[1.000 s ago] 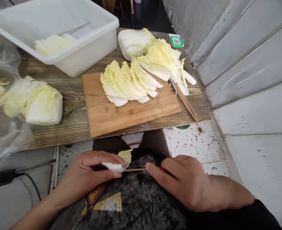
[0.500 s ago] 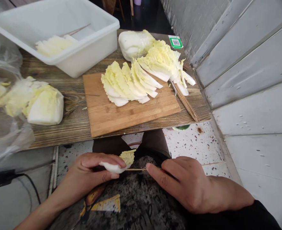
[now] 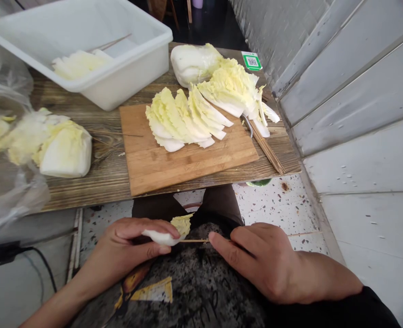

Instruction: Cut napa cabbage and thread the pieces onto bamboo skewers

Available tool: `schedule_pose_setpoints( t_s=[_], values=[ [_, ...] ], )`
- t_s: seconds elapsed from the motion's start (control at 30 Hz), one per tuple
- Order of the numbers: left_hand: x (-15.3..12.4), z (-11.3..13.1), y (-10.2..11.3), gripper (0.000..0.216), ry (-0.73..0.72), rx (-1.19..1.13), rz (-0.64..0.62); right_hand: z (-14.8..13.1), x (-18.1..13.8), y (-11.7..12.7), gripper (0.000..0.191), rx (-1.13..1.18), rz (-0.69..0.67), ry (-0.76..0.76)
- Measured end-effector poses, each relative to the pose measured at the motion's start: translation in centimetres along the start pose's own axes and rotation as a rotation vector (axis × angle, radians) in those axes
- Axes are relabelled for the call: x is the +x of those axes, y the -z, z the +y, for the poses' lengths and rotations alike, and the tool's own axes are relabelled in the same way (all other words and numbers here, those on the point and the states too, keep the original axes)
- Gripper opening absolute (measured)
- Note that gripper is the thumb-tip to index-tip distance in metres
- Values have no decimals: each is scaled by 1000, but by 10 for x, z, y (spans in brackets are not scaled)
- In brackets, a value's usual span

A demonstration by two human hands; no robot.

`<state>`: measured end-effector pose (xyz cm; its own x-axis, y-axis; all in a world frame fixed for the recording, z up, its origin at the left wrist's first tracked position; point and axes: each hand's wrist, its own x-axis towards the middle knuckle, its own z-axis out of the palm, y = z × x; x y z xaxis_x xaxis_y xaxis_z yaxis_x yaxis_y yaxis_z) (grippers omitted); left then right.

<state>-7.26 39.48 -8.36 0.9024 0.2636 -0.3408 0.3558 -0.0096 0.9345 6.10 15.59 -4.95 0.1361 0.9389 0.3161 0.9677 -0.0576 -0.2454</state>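
Pinched between the thumb and fingers of my left hand [image 3: 136, 237] is a napa cabbage leaf [image 3: 162, 238], its white rib toward me and its yellow frilled end pointing away. My right hand [image 3: 263, 259] is closed around a thin bamboo skewer [image 3: 194, 240], which runs level toward the leaf and meets its edge. How deep the tip sits in the leaf is hidden. Both hands are over my lap, in front of the table. On the wooden cutting board [image 3: 188, 168] lies a row of cut cabbage leaves [image 3: 184, 120].
A white plastic tub [image 3: 126, 68] at the back left holds cabbage pieces and skewers. Cabbage chunks [image 3: 66, 155] lie by a clear plastic bag [image 3: 17, 196]. At the right are more leaves [image 3: 232, 84], a cabbage head [image 3: 193, 61], a skewer bundle [image 3: 268, 148] and a wall [image 3: 359, 100].
Both hands, the leaf and the skewer keep nearly the same places. The view has shifted very slightly.
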Motion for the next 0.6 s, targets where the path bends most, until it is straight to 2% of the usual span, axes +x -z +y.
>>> schedule_pose_setpoints(
  t_s=[0.6],
  values=[
    [2,1,1,18,-66,-3,-63,1,1,2,31,13,20,9]
  ],
)
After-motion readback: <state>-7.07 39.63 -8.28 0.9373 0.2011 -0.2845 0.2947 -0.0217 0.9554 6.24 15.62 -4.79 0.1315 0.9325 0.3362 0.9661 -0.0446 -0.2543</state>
